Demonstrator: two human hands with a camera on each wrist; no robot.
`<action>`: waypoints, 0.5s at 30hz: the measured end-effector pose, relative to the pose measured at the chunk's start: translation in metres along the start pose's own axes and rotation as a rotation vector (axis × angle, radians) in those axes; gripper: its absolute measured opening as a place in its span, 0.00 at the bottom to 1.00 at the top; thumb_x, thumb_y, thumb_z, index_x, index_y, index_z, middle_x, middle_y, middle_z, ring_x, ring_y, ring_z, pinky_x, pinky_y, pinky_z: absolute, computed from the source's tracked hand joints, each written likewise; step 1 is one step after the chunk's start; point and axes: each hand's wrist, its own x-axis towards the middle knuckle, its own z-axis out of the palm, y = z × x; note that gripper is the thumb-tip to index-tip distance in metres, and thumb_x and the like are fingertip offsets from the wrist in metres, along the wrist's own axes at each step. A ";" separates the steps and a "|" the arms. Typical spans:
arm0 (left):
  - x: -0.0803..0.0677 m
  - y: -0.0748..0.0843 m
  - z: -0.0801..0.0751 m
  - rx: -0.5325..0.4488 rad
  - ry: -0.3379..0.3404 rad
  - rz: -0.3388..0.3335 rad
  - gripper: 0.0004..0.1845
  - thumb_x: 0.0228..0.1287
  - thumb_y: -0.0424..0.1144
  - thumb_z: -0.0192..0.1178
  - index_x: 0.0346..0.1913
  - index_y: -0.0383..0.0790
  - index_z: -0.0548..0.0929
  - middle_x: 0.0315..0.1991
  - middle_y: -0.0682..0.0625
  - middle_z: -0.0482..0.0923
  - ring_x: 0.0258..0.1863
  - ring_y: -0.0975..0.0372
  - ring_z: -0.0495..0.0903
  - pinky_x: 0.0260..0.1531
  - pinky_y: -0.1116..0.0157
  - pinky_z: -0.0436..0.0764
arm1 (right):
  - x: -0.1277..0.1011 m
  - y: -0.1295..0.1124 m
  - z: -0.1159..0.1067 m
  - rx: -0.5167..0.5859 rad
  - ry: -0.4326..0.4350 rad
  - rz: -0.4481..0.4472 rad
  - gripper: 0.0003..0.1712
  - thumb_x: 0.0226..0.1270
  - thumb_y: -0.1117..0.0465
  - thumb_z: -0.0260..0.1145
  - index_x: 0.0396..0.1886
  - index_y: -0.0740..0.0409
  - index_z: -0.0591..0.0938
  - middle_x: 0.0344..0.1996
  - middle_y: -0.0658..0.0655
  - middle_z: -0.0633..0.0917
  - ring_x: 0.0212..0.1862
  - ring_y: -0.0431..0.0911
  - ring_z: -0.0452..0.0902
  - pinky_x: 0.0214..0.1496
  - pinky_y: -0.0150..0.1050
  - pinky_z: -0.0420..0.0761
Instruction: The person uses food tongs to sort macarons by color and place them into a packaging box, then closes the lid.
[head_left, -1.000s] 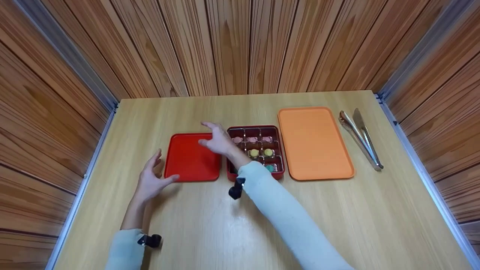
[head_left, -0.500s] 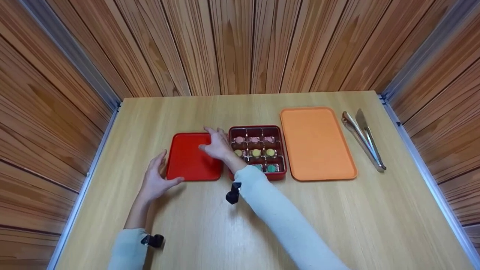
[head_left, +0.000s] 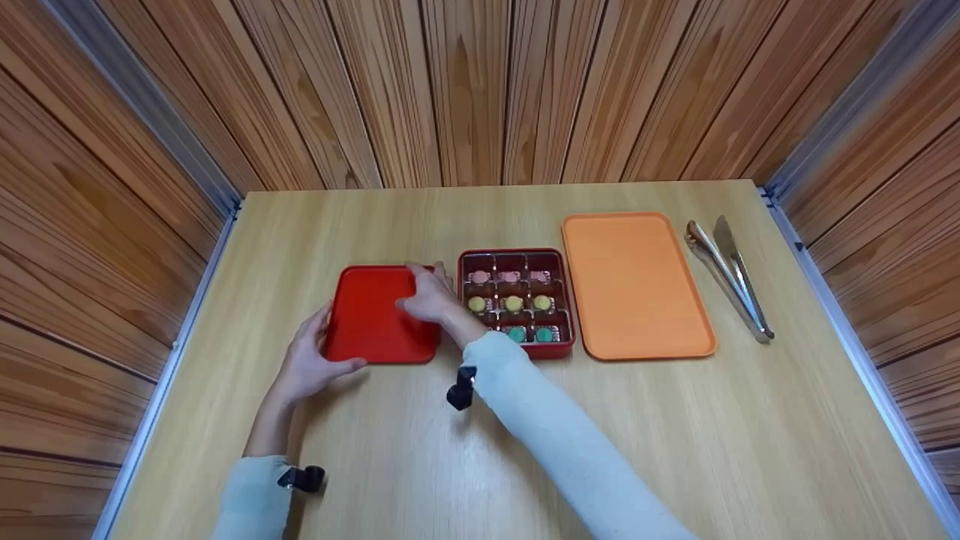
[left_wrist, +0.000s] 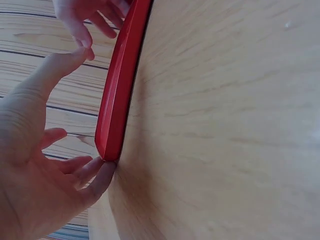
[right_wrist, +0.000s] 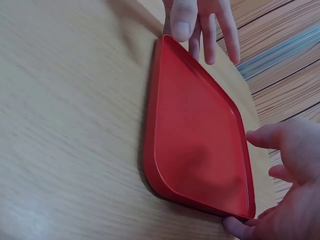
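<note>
A shallow, square red lid (head_left: 381, 319) with a raised rim lies on the table, its hollow side up. At its left edge is my left hand (head_left: 306, 363); in the left wrist view its fingertips (left_wrist: 103, 175) touch the lid's corner while the thumb stays apart. My right hand (head_left: 433, 298) reaches over the lid's right side, thumb spread from the fingers. In the right wrist view a fingertip (right_wrist: 238, 226) touches the lid's outer corner, and the thumb is close to the rim. Neither hand's fingers are curled round the lid.
Right of the lid stands a dark red box (head_left: 555, 349) divided into compartments with pink, yellow and green sweets. Beside it lies an orange tray (head_left: 637, 285). Metal tongs (head_left: 727, 281) and a knife-like utensil (head_left: 725, 238) lie farther right. Wooden walls (head_left: 472, 97) enclose the table.
My right hand has come down to the lid's right side, and the left hand has closed in on its left edge. The lid has shifted slightly left, away from the box.
</note>
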 end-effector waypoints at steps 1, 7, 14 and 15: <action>0.000 0.001 0.000 0.001 -0.008 0.002 0.66 0.65 0.42 0.83 0.94 0.42 0.46 0.91 0.34 0.50 0.88 0.37 0.57 0.81 0.34 0.76 | 0.000 0.000 0.000 -0.003 -0.004 0.005 0.48 0.78 0.55 0.74 0.92 0.44 0.65 0.94 0.69 0.47 0.94 0.67 0.46 0.97 0.64 0.54; 0.001 -0.001 0.000 0.059 -0.025 0.028 0.66 0.62 0.40 0.84 0.93 0.41 0.49 0.90 0.34 0.54 0.85 0.37 0.58 0.82 0.31 0.71 | 0.003 0.001 0.001 -0.044 -0.027 0.016 0.47 0.77 0.56 0.74 0.91 0.42 0.66 0.95 0.66 0.49 0.95 0.68 0.41 0.98 0.63 0.48; 0.001 -0.002 0.000 0.161 -0.039 -0.035 0.67 0.61 0.41 0.84 0.94 0.44 0.48 0.93 0.33 0.44 0.88 0.34 0.50 0.84 0.27 0.65 | 0.001 0.000 0.007 -0.117 0.002 0.029 0.47 0.75 0.57 0.75 0.90 0.43 0.69 0.89 0.68 0.59 0.83 0.67 0.57 0.89 0.59 0.65; 0.001 -0.002 0.000 0.167 -0.040 -0.043 0.67 0.61 0.40 0.84 0.94 0.45 0.48 0.93 0.33 0.43 0.88 0.34 0.50 0.84 0.28 0.67 | 0.000 0.000 0.008 -0.129 0.001 0.037 0.47 0.75 0.58 0.75 0.90 0.42 0.69 0.89 0.68 0.59 0.81 0.67 0.58 0.88 0.59 0.67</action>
